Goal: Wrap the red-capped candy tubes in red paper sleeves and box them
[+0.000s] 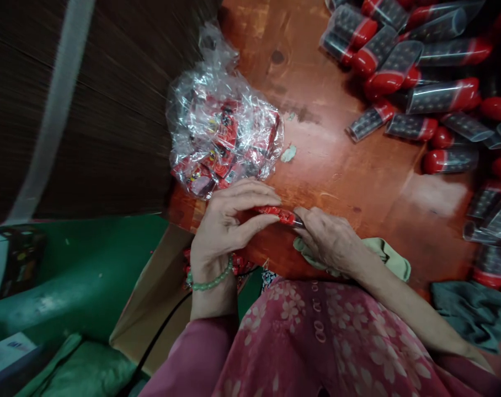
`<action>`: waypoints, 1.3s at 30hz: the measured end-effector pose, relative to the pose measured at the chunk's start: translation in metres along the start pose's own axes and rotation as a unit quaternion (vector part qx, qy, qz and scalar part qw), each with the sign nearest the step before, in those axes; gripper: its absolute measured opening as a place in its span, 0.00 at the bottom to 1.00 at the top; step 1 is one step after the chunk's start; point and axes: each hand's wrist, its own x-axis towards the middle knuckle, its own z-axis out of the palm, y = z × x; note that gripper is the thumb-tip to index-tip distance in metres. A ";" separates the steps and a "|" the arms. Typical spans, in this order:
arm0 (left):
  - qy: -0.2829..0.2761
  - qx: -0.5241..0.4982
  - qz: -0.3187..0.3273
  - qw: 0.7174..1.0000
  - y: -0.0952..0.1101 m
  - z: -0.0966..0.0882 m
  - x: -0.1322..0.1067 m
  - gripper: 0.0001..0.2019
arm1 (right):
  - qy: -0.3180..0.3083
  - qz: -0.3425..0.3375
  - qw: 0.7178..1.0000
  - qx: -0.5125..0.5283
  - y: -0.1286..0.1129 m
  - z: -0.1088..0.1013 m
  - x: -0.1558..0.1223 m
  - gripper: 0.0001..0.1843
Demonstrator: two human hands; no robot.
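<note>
Close to the table edge, my left hand [238, 218], with a green bead bracelet at its wrist, pinches a small glossy red printed wrapper [284, 215] between thumb and fingers. My right hand [329, 234] is closed at the wrapper's other end, around a narrow piece with a dark tip; its fingers hide most of that piece. A pale green cloth [387, 256] lies beneath and beside my right wrist. Just beyond my left hand sits a clear plastic bag [217, 88] full of red printed packets.
Many clear tubes with red rounded ends and dark dotted contents [441, 99] are heaped on the right of the wooden table [308, 60]. A grey-green cloth [474, 311] lies at right. A strapped dark stack [110, 110] stands at left; an open cardboard box [151, 309] is below the table edge.
</note>
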 end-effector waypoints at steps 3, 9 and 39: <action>-0.037 0.004 0.029 0.999 -0.004 0.000 0.004 0.14 | 0.004 -0.008 0.999 -0.037 0.001 0.000 -0.001 0.10; -0.072 -0.008 0.036 0.997 -0.009 0.001 0.006 0.04 | 0.023 -0.011 0.996 -0.083 0.002 -0.002 0.000 0.13; 0.156 -0.298 -0.161 0.928 -0.023 0.048 -0.035 0.37 | -0.021 0.082 0.951 0.296 -0.002 -0.018 0.003 0.14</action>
